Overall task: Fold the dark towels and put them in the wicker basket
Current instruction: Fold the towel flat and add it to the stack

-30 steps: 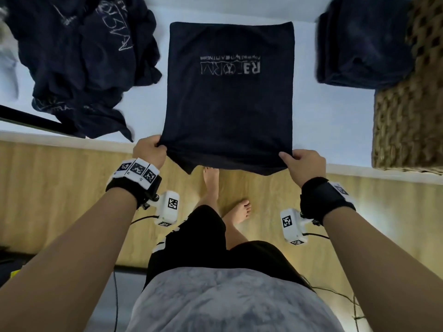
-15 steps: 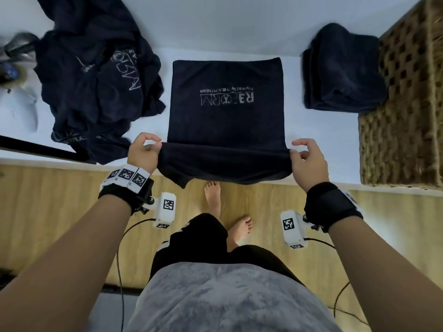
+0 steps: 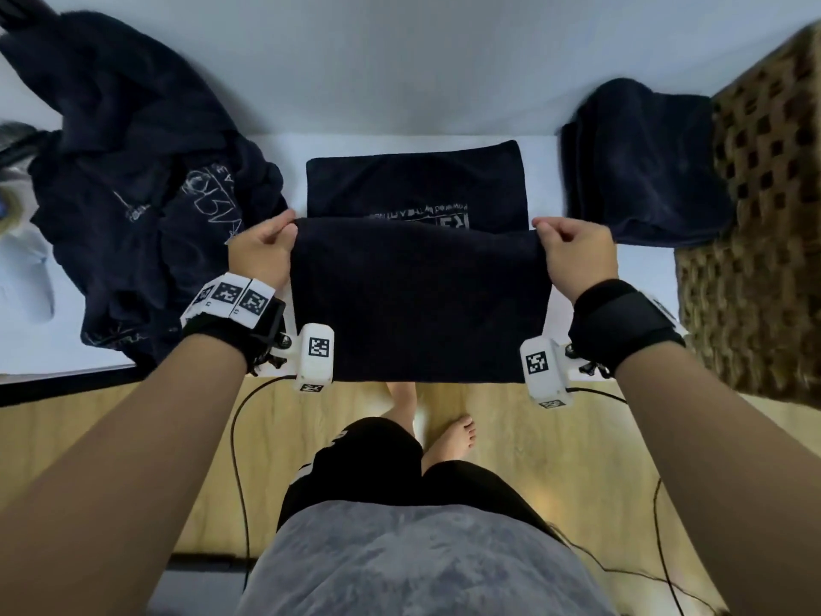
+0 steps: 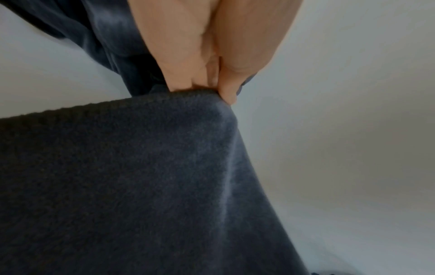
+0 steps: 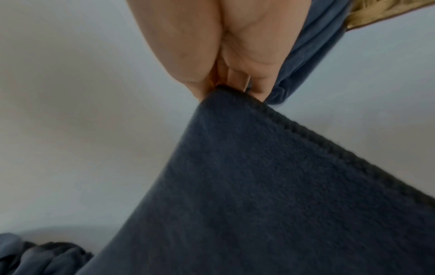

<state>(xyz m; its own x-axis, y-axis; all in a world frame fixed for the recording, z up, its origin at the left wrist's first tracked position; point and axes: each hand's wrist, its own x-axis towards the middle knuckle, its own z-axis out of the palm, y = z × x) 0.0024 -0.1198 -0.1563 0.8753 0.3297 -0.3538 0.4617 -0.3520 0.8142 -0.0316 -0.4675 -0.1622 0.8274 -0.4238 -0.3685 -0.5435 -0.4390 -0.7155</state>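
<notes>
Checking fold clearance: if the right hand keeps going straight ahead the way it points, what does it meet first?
Probably nothing: ahead of the right hand lies bare white surface, with the folded towel stack just to its right. Depth is unclear.

Quick count: two hands, left hand (image 3: pixel 262 255) and right hand (image 3: pixel 577 255). One towel being folded (image 3: pixel 417 295), dead center. One messy heap of dark towels (image 3: pixel 146 193) at about 10 o'clock, can't tell how many are in it. One folded stack of towels (image 3: pixel 639 162) at 2 o'clock. One wicker basket (image 3: pixel 764 242) at 3 o'clock. Two bare feet at 6.
</notes>
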